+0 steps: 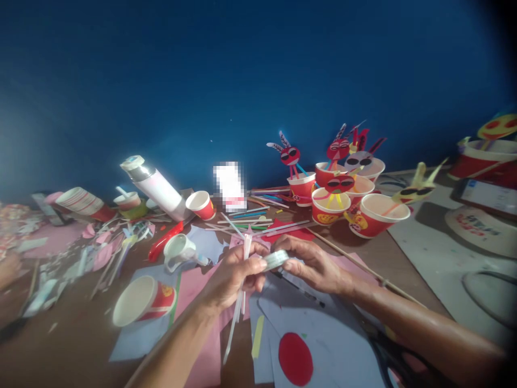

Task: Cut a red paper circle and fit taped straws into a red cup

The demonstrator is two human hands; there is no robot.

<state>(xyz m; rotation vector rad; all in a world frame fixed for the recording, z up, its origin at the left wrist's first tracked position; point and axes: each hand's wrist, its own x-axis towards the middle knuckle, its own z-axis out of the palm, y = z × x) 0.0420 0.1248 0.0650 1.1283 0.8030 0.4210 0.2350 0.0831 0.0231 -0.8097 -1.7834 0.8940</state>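
My left hand [232, 275] is closed around thin white straws [231, 335], which stick out above and below the fist. Between both hands is a narrow roll of whitish tape [276, 261]. My left fingertips touch its left side, while my right hand [313, 265] pinches its right side between thumb and fingers. Whether a tape end is peeled loose cannot be made out. Beneath the hands lie pale paper sheets [335, 337], a dark pen [301, 289] and pink paper [197, 323]. A red paper disc [295, 359] rests on the sheets, with a yellow strip [257, 337] beside it.
Red paper cups with paper-face figures [339, 186] stand at the back right. Black scissors [404, 358] lie front right, near a long stick [363, 265]. A tipped cup [161, 300], tape dispenser [180, 252] and flask [157, 186] are leftward. Another person's hand [8, 269] shows far left.
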